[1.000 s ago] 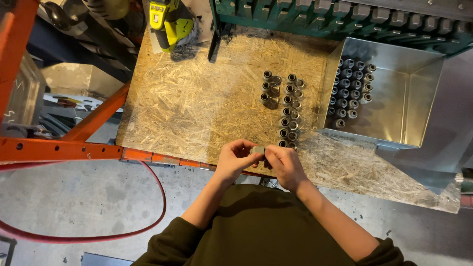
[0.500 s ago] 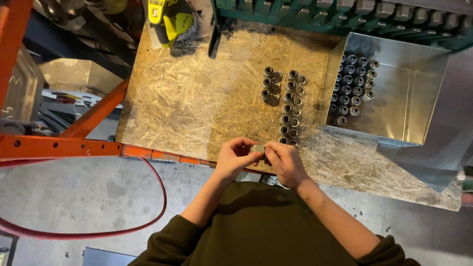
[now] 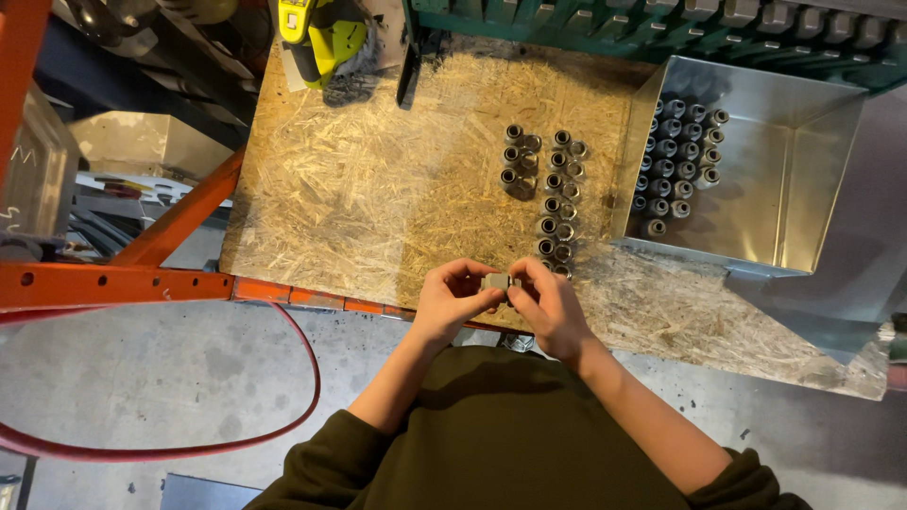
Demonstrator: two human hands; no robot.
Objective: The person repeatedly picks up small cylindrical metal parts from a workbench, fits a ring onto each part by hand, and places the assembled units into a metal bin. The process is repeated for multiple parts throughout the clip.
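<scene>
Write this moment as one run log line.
left hand: holds small metal fitting | right hand: same fitting | fitting rows: on board

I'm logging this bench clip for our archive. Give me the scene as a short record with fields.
Left hand: grips a small metal fitting
Right hand: grips the same fitting
Surface: chipboard bench
On bench: rows of metal fittings
Metal tray: more fittings in its left corner
Far edge: yellow-green power tool

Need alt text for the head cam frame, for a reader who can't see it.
Seen from above, a person's left hand and right hand pinch a small grey metal fitting between them at the edge of a chipboard bench. Rows of similar fittings stand on the bench, more in a metal tray alongside.
</scene>
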